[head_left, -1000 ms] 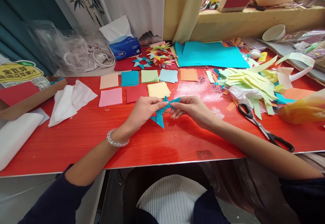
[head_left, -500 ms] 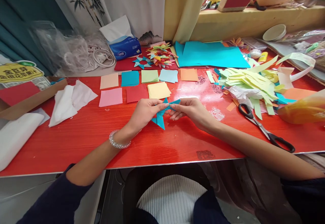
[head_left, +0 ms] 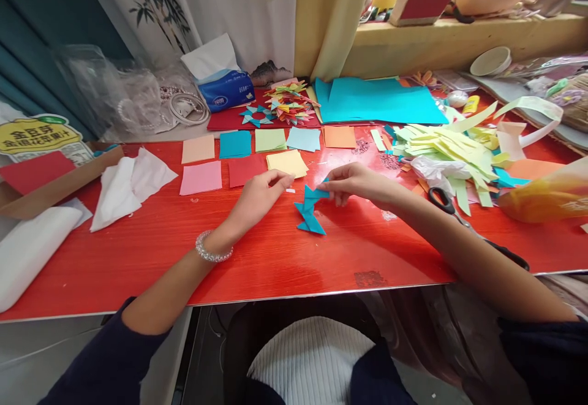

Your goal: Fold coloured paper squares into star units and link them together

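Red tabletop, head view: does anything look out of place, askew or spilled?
Pale green paper strips lie in a loose, tangled heap on the right, a crumpled white wad against them, which looks untidy beside the rows of square coloured paper stacks. No liquid spill is visible.

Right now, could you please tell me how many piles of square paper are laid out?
8: far row, peach, teal, green, light blue and orange; near row, pink, red and yellow.
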A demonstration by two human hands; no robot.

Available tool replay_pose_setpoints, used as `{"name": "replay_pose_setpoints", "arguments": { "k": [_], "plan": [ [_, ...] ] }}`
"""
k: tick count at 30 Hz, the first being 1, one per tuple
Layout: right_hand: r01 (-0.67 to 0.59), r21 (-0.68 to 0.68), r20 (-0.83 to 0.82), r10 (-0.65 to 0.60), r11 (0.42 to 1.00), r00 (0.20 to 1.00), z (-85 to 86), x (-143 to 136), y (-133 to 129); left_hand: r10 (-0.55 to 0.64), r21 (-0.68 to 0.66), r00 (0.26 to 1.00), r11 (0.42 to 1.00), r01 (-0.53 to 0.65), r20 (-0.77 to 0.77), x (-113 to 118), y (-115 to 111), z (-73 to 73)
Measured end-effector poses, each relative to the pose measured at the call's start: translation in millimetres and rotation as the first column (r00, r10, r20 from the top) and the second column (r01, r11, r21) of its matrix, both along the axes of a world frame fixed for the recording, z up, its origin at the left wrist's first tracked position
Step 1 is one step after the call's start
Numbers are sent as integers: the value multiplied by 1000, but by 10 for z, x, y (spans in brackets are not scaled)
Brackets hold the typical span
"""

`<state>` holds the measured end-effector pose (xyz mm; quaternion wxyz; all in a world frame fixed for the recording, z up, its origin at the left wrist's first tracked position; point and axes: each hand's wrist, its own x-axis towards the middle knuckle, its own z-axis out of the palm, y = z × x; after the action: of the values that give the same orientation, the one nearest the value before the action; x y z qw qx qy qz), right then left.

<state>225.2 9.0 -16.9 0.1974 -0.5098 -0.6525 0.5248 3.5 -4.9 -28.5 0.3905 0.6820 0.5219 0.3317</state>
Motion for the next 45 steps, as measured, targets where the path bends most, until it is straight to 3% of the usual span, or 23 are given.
{"name": "replay_pose_setpoints", "arguments": {
  "k": [3, 5, 7, 9, 12, 15, 18, 20, 25, 29, 32, 33, 35, 37, 39, 40, 42, 45],
  "plan": [
    [-126, 118, 352, 77, 985, 933, 9, 105, 33, 86, 100, 996, 991, -83, -19, -48, 8, 14],
    [-171, 212, 507, 42, 962, 861, 42, 157, 38, 106, 205, 991, 975, -88, -78, -78, 26, 51],
    [-168, 255, 549, 1, 952, 836, 78, 195, 52, 120, 335, 971, 941, -45, -208, -84, 97, 97],
    [-137, 285, 543, -42, 949, 839, 93, 223, 85, 85, 404, 927, 912, 75, -364, -47, 250, 135],
    [-111, 335, 563, -104, 936, 820, 61, 252, 160, -57, 360, 801, 873, 330, -596, 110, 623, 162],
    [-133, 359, 602, -121, 924, 789, 14, 268, 221, -80, 284, 623, 840, 462, -778, 344, 1030, 174],
    [-186, 289, 570, -12, 939, 822, -2, 276, 241, -133, 166, 467, 822, 545, -874, 536, 1307, 199],
    [-209, 239, 534, 51, 948, 844, -4, 280, 240, -150, 134, 421, 808, 573, -895, 606, 1401, 217],
    [-210, 243, 526, 52, 947, 849, -33, 305, 251, -101, 145, 359, 788, 598, -928, 638, 1481, 246],
    [-189, 247, 473, 53, 950, 880, -61, 318, 280, -7, 245, 410, 792, 560, -912, 579, 1467, 338],
    [-24, 196, 196, -16, 980, 980, -45, 282, 283, 124, 458, 565, 736, 499, -815, 500, 1308, 447],
    [46, 129, 31, -51, 991, 998, -32, 260, 276, 154, 572, 662, 666, 479, -733, 472, 1213, 471],
    [124, -48, -308, -133, 991, 942, -4, 207, 249, 114, 736, 808, 501, 456, -578, 417, 968, 473],
    [141, -154, -537, -203, 978, 819, 17, 152, 210, 15, 765, 820, 371, 527, -572, 361, 692, 407],
    [175, -191, -617, -256, 966, 744, 23, 108, 165, -53, 736, 770, 257, 626, -636, 297, 448, 296],
    [185, -195, -624, -268, 963, 734, 21, 91, 142, -55, 725, 753, 230, 649, -656, 261, 353, 238],
    [165, -184, -610, -244, 969, 754, 14, 64, 99, -44, 758, 791, 258, 599, -610, 184, 224, 140],
    [90, -118, -578, -142, 989, 803, 11, 28, 37, -22, 810, 899, 423, 405, -438, 81, 147, 78]
  ]
}}
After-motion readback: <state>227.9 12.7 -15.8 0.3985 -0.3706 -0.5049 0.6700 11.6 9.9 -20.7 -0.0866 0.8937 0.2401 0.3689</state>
